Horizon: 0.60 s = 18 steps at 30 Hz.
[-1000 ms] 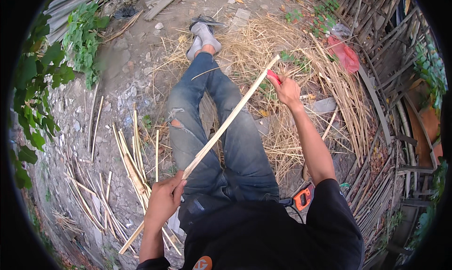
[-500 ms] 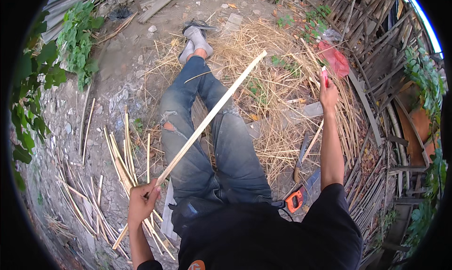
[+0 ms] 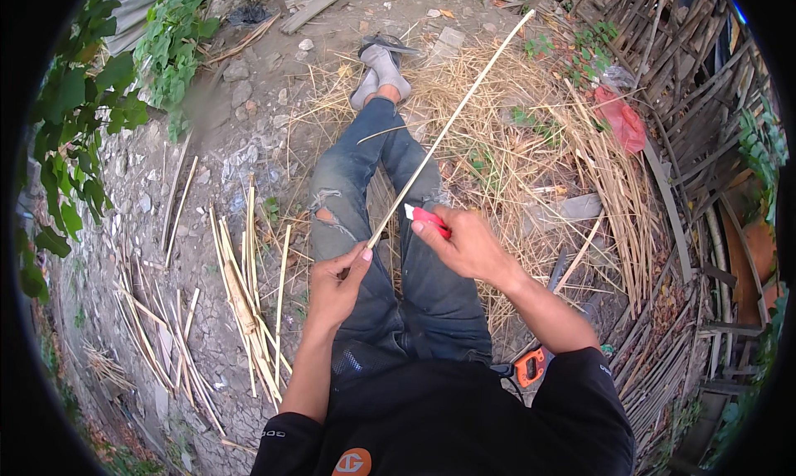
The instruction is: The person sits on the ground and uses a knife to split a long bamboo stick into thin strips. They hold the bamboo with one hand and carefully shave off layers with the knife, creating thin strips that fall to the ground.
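My left hand (image 3: 338, 285) pinches the near end of a long, thin pale bamboo strip (image 3: 452, 125). The strip slants up and away to the right, over my outstretched legs (image 3: 365, 202), its narrow edge turned toward me. In my right hand (image 3: 464, 242) is a red utility knife (image 3: 431, 221), the fingers wrapped round its handle. Its pale blade end points left, close to the strip and a little beyond my left hand. Whether the blade touches the strip I cannot tell.
Split bamboo strips (image 3: 249, 310) lie on the ground to my left. Thin shavings (image 3: 506, 128) cover the ground right of my legs, with a longer strip bundle (image 3: 618, 202) beyond. An orange-handled saw (image 3: 529, 366) rests by my right hip. A red plastic bag (image 3: 620, 121) lies near a wooden fence (image 3: 705, 86).
My right hand has come in from the far right with the knife, beside the strip. My left hand has moved right and up, and the strip has turned from its wide face to its edge.
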{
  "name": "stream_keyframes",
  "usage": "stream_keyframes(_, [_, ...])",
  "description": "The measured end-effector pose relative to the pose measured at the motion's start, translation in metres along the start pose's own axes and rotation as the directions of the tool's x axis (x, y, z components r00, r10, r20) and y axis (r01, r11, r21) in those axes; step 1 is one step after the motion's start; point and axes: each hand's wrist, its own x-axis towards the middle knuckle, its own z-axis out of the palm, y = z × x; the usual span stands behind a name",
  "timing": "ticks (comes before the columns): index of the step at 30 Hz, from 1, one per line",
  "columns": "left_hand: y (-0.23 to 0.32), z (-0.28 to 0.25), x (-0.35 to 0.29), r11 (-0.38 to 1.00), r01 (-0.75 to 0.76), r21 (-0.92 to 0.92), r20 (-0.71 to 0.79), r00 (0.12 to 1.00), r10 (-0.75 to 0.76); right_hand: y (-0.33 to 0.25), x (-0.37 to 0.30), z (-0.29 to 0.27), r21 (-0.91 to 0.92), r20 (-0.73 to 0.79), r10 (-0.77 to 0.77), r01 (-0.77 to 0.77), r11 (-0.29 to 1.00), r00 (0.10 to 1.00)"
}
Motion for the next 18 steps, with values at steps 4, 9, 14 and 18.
stream_keyframes(4, [0.001, 0.008, 0.002, 0.997, -0.059, -0.050, 0.041, 0.997, 0.061, -0.016, -0.005, 0.022, 0.064, 0.141, 0.006, -0.015, 0.998, 0.990])
stream_keyframes(9, [-0.016, 0.016, 0.005, 0.964, -0.261, -0.057, -0.002, 0.965, 0.262, -0.014, -0.006, 0.038, -0.008, 0.129, -0.019, 0.020, 1.000, 0.992])
stream_keyframes(14, [-0.007, 0.011, -0.006, 0.967, -0.163, 0.194, -0.011, 0.986, 0.168, 0.006, 0.006, 0.042, -0.147, 0.027, -0.032, 0.035, 0.989, 0.999])
stream_keyframes(18, [-0.010, -0.011, -0.034, 0.902, -0.145, 0.408, 0.006, 0.988, 0.156, 0.057, 0.039, 0.008, -0.200, -0.069, 0.216, -0.226, 0.953, 0.974])
